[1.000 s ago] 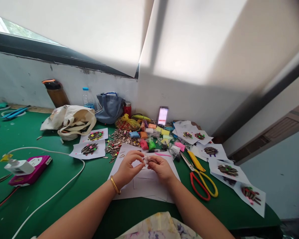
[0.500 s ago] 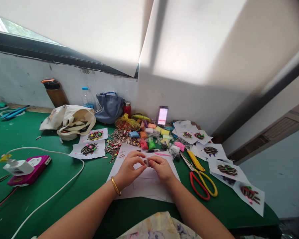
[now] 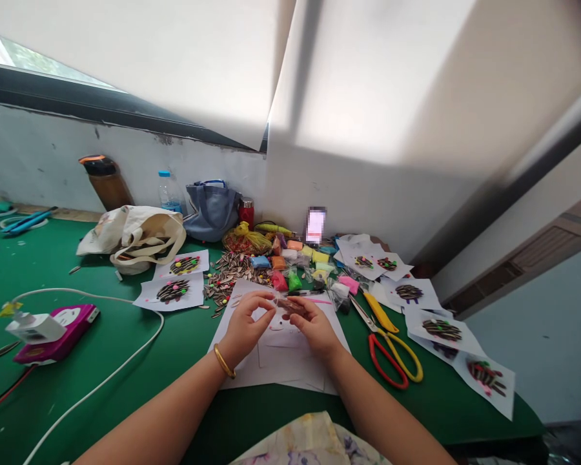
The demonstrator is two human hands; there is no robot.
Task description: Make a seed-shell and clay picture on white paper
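Above the white paper, my two hands meet around a small brown packet that looks like clay in clear plastic. My right hand has thumb and fingers closed on its right side. My left hand, with a gold bangle at the wrist, pinches at its left end. The fingers hide part of the packet. On the sheet just below them shows a drawing with a small dark dot. Behind the hands lie a black pen and a pink tool.
Sunflower seeds are heaped behind the paper, beside bagged coloured clay. Scissors and a yellow cutter lie at right. Seed pictures flank both sides. A white cable and pink power strip are at left.
The fingers have moved slightly apart and up. The brown packet between them shows more clearly, as does the drawing below. Things on the table stay put.
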